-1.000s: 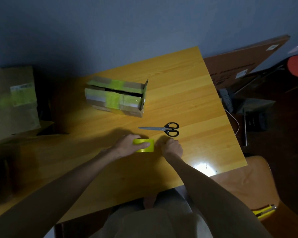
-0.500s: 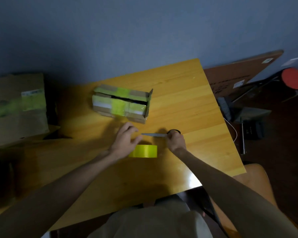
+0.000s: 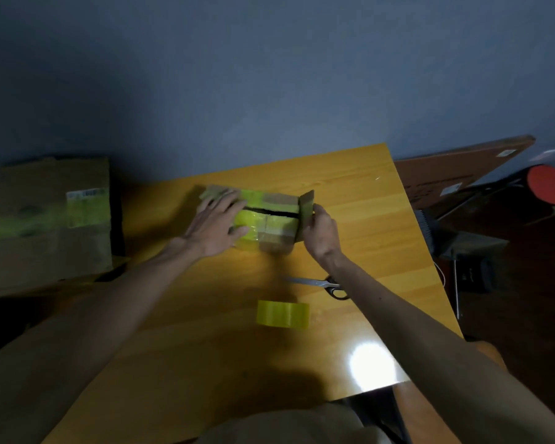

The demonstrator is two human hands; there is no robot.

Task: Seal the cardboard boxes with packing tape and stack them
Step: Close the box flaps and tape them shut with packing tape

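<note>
Centrally, a yellow wooden table (image 3: 359,238) is being used for the work, its far edge lying against a blue-grey wall (image 3: 269,91). Off its left edge, a large cardboard box (image 3: 45,232), banded with yellow-green tape and bearing a label, is being left apart from both hands. Toward the far side of the table a small cardboard box (image 3: 277,233) is being steadied from both ends; it is wrapped in strips of yellow-green tape, and a dark slit is showing along its top seam. The left hand (image 3: 215,222) is being pressed flat on the left part of this box, fingers straight and spread, nothing being gripped. The right hand (image 3: 322,232) is being closed on the end flap (image 3: 306,208) standing upright at the box's right end, thumb and curled fingers pinching its edge. Nearer the person, a roll of yellow-green packing tape (image 3: 282,313) is being left on the table, well apart from both hands. Between roll and box, scissors (image 3: 314,282) are lying with blades pointing left, the handles being partly hidden by the right forearm (image 3: 382,302).
</note>
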